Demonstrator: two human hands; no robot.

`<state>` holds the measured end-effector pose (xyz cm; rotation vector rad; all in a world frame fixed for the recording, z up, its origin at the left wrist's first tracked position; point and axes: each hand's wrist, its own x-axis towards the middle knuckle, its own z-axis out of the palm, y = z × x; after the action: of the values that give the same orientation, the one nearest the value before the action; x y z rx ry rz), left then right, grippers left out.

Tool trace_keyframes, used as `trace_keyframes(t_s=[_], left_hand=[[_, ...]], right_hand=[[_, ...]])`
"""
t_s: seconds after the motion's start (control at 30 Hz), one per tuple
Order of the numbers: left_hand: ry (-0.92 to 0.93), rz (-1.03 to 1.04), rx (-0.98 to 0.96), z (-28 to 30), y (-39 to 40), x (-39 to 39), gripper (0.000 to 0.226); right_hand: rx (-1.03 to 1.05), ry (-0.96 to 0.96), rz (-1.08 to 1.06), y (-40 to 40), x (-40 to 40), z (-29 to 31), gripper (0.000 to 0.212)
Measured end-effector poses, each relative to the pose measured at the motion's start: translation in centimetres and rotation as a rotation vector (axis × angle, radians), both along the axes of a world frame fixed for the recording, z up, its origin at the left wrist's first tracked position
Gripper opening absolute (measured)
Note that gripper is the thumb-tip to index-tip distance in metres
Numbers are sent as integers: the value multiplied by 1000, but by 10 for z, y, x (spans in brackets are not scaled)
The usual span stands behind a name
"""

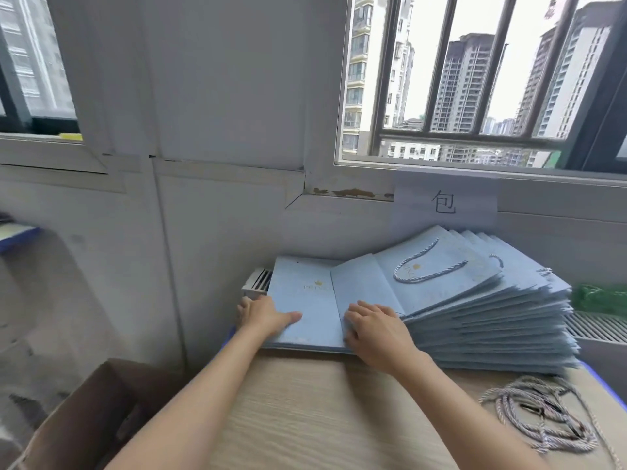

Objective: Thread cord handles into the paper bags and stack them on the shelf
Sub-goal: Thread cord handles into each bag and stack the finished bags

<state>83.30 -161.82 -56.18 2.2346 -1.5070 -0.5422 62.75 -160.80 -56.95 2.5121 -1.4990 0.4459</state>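
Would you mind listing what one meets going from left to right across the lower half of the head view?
Open cardboard box → left hand on the flat blue bag → right hand → fanned stack of blue bags → loose cord handles on the wooden table.

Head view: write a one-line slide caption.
Both hands, left hand and right hand, press flat blue paper bags beside a fanned stack of corded bags; loose cord handles lie nearby.

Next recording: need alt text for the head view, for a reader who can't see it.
Both hands, left hand and right hand, rest on a flat light-blue paper bag beside a fanned stack of light-blue paper bags, the top one already corded. Loose grey twisted cords lie on the pale wooden tabletop.
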Motion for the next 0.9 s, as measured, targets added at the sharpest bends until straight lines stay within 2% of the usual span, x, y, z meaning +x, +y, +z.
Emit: trace_keyframes(t_s=[0.07,0.13,0.27,0.4,0.5,0.6,0.67,0.73,0.77,0.83,0.9], left_hand=[[31,2,-12,-1,-1,5,90],[47,9,-16,-1,-1,7,90],[103,12,-8,3,2,14,62],[147,62,-51,8,13,22,48],[187,102,-111,6,24,26,51],[260,128,-193,3,39,36,48],[347,140,-264,6,53,47,52],[399,107,-324,8,64,61,62],[416,83,-352,10,71,67,62],[396,52,-388,14,85,76,37],[324,8,-423,14,96,82,7]], right_hand=[[-58,11,-46,3,-9,0,34],[-130,13,-89,4,-17,2,35],[-49,84,-100,4,-25,5,27],[-13,150,-129,10,-16,11,24],[-189,212,-111,20,-10,16,11],[-21,328,-108,24,-14,6,27],[69,332,-122,20,-19,4,35],[199,197,-115,13,-20,9,41],[276,34,-120,12,-18,15,42],[372,-438,-140,16,-12,31,43],[389,-807,-141,24,-9,47,46]])
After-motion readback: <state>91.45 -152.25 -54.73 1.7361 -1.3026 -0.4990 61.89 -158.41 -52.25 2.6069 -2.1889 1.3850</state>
